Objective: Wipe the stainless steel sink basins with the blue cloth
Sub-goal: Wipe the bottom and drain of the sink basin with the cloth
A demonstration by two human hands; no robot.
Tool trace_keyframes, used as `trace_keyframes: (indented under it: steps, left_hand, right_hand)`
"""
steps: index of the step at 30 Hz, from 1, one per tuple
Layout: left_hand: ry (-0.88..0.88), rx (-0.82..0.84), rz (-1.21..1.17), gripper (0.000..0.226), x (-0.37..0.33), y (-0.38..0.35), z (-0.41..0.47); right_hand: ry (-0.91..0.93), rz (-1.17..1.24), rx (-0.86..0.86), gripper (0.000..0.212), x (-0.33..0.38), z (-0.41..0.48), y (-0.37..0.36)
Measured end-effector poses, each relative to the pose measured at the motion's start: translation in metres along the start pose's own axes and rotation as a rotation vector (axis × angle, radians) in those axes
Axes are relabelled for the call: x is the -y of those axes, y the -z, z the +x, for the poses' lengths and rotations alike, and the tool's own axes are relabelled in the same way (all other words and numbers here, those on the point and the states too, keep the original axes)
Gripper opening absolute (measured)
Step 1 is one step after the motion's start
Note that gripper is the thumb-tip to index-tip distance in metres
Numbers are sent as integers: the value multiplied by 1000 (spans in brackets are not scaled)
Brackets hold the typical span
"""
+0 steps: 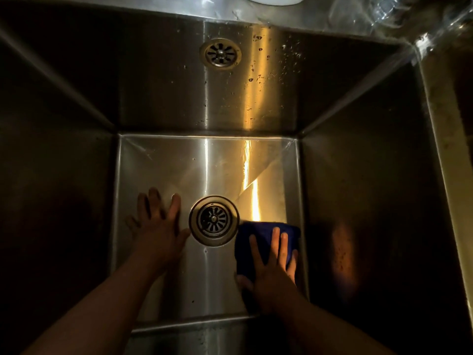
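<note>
Cloth: the blue cloth (258,237) lies folded on the sink (163,165) floor, just right of the drain (213,220).
Right hand: our right hand (275,267) presses flat on it, fingers straight and spread.
Left hand: our left hand (158,226) rests flat on bare steel left of the drain, fingers spread, holding nothing.
Handling: we judge the cloth soft, light and apt to bunch, so a flat palm over its middle suits better than a pinch.
Edges: the right wall stands close beside the cloth, and the drain rim is just left of it.
Room: open floor lies ahead, toward the droplet-speckled back wall (256,98).
</note>
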State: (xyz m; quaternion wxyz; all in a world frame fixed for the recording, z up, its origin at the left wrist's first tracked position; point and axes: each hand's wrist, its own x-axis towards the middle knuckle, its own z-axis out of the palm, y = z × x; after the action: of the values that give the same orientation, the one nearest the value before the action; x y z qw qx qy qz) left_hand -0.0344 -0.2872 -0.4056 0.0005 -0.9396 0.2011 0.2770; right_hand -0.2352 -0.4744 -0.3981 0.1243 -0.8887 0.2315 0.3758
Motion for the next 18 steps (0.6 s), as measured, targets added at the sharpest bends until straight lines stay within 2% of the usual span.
trace_keyframes:
  steps: [5,12,18]
  left_hand:
    - [-13,14,-11,83,0,2,0]
    - [-24,-10,11,82,0,3,-1]
    - [-22,-6,11,83,1,5,0]
  right_hand:
    - [-95,109,-141,103,33,65,53]
    - [-26,85,-95,100,46,132,121]
    - [-15,101,-168,92,36,166,154]
